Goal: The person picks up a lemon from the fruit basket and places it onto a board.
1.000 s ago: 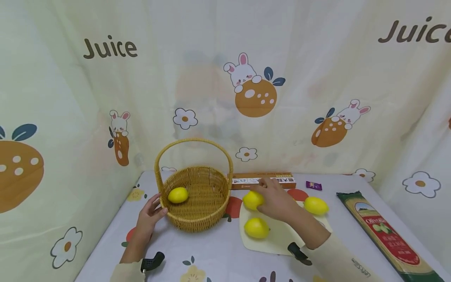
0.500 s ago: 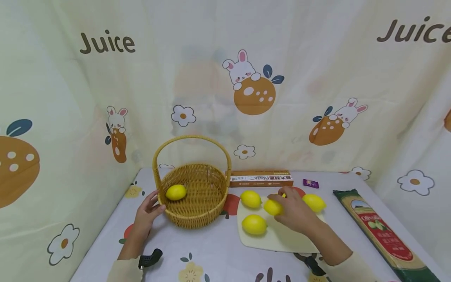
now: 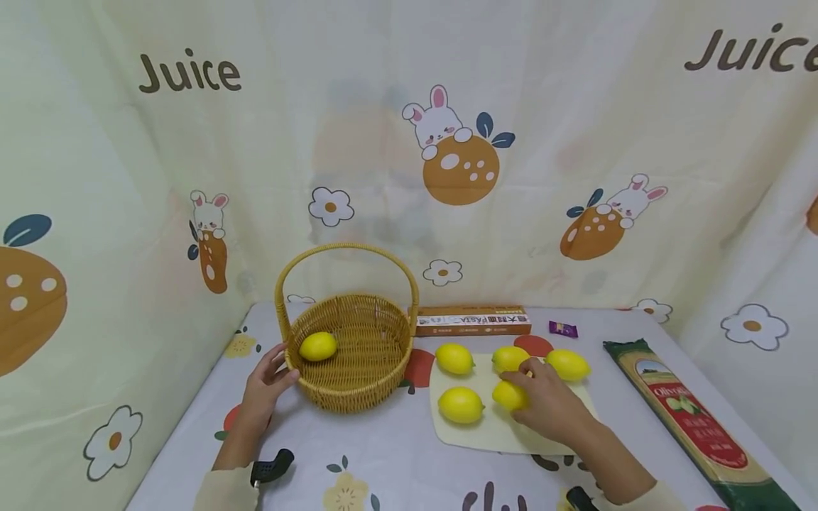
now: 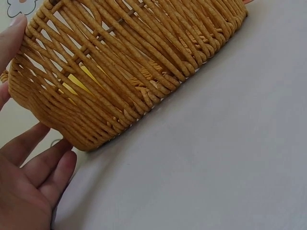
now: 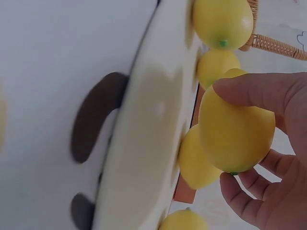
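Note:
My left hand [image 3: 265, 387] grips the left side of a round wicker basket [image 3: 354, 401], thumb at its rim. In the left wrist view, fingers press the basket's woven wall [image 4: 124, 72]. One lemon [image 3: 317, 346] lies inside the basket. Over a cream cutting board [image 3: 460, 440], my right hand [image 3: 552, 404] holds a lemon [image 5: 235, 129] between thumb and fingers. Around it lie other lemons: one at back left [image 3: 454, 359], one at front left [image 3: 461, 404], one just behind the hand [image 3: 509, 359] and one at the right [image 3: 567, 365].
Behind the board lies a long pasta box [image 3: 473, 321], with a small purple packet [image 3: 563, 328] to its right. A long green and red Olivoila packet [image 3: 696, 419] lies along the right side. A printed curtain [image 3: 358, 128] closes off the back and sides.
My right hand has left the back-left lemon, moved right and then nearer me, and now holds another lemon. My left hand stays at the basket. The head view has shifted slightly.

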Demonstrator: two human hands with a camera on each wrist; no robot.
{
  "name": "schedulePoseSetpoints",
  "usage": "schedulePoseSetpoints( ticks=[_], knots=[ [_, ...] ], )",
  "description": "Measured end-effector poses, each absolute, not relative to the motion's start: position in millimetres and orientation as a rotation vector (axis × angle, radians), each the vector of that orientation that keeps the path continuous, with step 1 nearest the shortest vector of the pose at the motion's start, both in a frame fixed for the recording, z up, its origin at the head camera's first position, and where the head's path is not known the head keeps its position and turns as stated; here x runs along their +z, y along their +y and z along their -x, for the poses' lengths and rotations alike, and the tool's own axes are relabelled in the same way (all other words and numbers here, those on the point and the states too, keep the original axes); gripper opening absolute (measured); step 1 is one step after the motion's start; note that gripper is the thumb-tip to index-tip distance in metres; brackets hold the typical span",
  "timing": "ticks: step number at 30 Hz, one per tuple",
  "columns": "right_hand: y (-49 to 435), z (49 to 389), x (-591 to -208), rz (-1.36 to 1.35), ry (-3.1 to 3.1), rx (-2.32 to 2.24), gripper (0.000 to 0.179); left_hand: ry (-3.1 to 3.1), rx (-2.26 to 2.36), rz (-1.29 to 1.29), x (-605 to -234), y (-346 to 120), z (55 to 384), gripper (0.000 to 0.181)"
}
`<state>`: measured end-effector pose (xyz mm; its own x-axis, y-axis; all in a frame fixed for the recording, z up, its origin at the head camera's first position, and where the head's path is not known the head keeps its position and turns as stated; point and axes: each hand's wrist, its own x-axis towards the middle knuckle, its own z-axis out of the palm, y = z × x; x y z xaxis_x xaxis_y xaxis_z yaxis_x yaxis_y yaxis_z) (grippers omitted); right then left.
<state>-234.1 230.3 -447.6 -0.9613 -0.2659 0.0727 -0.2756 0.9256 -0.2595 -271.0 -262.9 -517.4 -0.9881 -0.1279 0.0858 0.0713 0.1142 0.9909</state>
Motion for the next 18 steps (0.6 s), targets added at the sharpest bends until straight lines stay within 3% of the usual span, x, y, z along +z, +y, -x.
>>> schedulePoseSetpoints(
  ticks=[18],
  knots=[
    [235.8, 226.3, -456.9, -0.346, -3.170, 0.436, 0.061, -2.227, -2.016, -0.092, -516.1, -263.1, 270.1, 0.068]
  ],
)
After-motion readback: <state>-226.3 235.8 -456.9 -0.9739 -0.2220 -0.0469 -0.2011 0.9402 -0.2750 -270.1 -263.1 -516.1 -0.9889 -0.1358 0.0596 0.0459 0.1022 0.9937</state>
